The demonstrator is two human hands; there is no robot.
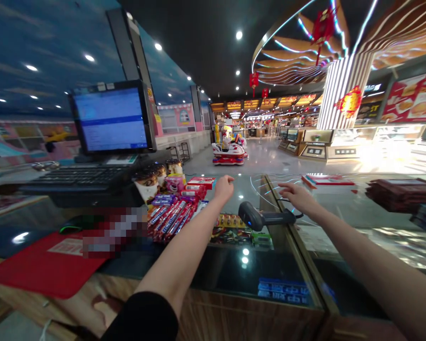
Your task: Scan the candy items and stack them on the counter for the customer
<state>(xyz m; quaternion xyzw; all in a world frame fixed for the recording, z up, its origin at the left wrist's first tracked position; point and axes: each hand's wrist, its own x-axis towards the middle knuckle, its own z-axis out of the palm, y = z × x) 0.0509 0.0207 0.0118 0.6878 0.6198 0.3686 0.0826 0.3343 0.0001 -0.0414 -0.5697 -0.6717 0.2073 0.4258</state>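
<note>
My left hand (224, 188) is over the glass counter, just right of a flat red and white box (201, 182); its fingers are curled in and nothing shows in them. My right hand (294, 195) hovers with fingers stretched and apart, holding nothing. Below and between the hands lies a black barcode scanner (252, 216) on the counter, its cable (298, 214) running close under my right hand. Left of my left forearm are stacked red candy rolls (172, 219), purple-wrapped sweets (163, 199) and several brown-and-white cups (147, 185).
A monitor (110, 121) and black keyboard (78, 177) stand left, with a red mat (46, 265) in front. Dark brown packs (399, 193) and another red-edged box (328, 181) lie right. A metal-edged seam (298, 246) divides the glass counter. Beyond stands a ride-on toy car (229, 152).
</note>
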